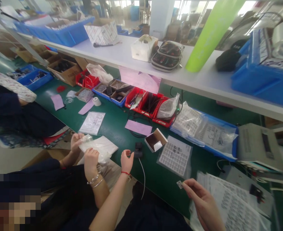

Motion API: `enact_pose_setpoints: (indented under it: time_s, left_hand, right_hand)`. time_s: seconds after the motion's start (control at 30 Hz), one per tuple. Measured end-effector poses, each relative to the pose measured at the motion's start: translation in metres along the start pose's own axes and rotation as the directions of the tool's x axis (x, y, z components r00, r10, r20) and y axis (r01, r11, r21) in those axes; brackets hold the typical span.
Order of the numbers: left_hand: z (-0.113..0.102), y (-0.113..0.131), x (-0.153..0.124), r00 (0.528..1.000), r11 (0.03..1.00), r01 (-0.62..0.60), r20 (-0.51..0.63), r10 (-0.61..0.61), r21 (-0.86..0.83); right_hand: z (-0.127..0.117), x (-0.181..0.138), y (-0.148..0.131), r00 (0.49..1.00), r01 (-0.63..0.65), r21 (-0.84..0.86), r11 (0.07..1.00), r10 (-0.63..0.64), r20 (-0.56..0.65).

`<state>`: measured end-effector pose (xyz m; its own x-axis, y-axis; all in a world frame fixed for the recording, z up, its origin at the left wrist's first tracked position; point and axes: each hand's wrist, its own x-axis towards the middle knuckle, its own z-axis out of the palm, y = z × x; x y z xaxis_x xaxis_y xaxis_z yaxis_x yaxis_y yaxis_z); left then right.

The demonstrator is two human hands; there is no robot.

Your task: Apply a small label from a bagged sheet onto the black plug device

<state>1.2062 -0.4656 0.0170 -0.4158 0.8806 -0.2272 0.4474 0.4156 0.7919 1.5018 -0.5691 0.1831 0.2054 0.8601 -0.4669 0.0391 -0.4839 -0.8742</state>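
Observation:
My right hand [202,197] pinches a small white label [179,184] with dark print between thumb and fingertips. It is above the green bench, beside a pile of printed label sheets [237,199] in clear plastic. My left hand [127,162], with a red cord at the wrist, is loosely curled with thumb and fingers apart. Close to its fingertips sits a small black device [138,150] with a pale cable [144,179]; whether they touch is hard to tell. Right of the device are an open small box [155,140] and another label sheet [175,155].
On my left, a co-worker's hands [90,158] hold a white plastic packet [101,147]. Red bins [147,106] and a blue tray [234,149] line the bench's back, under a white shelf [122,57]. A grey instrument [259,144] stands at right.

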Motion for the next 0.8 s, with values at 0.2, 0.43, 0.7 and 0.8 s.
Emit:
enact_pose_setpoints:
  time_s: [0.2,0.43,0.7,0.8]
  left_hand:
    - [-0.007,-0.021,0.012,0.998,0.988,-0.035,-0.051,0.043,0.152]
    - [0.012,0.0,0.008,0.983,0.932,-0.169,-0.016,0.184,0.322]
    - [0.069,0.03,0.024,0.981,0.85,-0.144,-0.04,0.19,0.507]
    - [0.078,0.03,0.028,0.979,0.836,-0.174,-0.002,0.205,0.52]
  right_hand:
    - [-0.015,0.016,0.035,0.991,-0.13,-0.054,0.99,0.127,-0.052]
    - [0.022,0.065,0.05,0.98,-0.196,-0.022,0.98,0.196,0.017]
    - [0.057,0.097,0.063,0.975,-0.178,-0.014,0.984,0.179,0.134]
    - [0.056,0.1,0.072,0.974,-0.182,-0.031,0.983,0.184,0.133]
